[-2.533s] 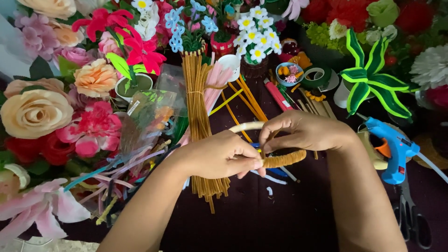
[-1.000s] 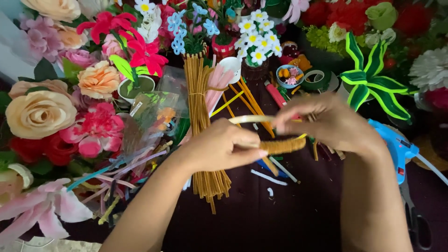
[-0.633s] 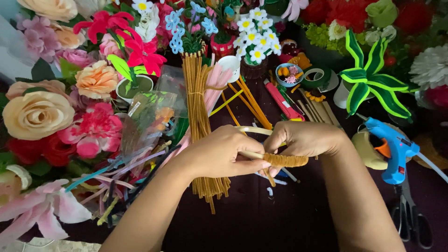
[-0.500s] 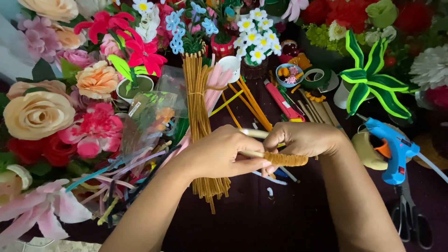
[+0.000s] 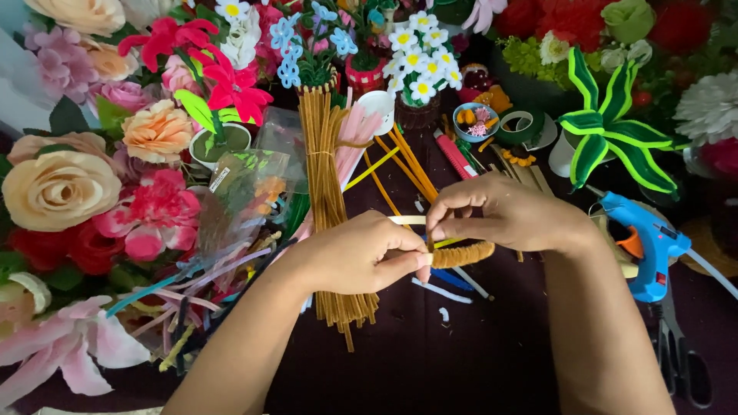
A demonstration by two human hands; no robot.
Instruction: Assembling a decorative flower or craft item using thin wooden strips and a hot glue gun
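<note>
Two hands are pinched on a tan pipe-cleaner coil (image 5: 461, 253): left hand (image 5: 354, 257) steadying it, right hand (image 5: 511, 219) gripping its cream strip (image 5: 407, 220) above the tabletop (image 5: 461, 361).

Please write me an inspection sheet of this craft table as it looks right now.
Surface: dark cloth table, crowded along the far edge.
Job's things: brown fuzzy coil pinched between both hands; pale strip above it.
Clutter: bundle of brown pipe cleaners, blue glue gun, scissors, tape roll.
Grippers: left hand and right hand both closed on the coil.
Cables: glue gun cord runs off right.
Surroundings: artificial flowers left and behind.
</note>
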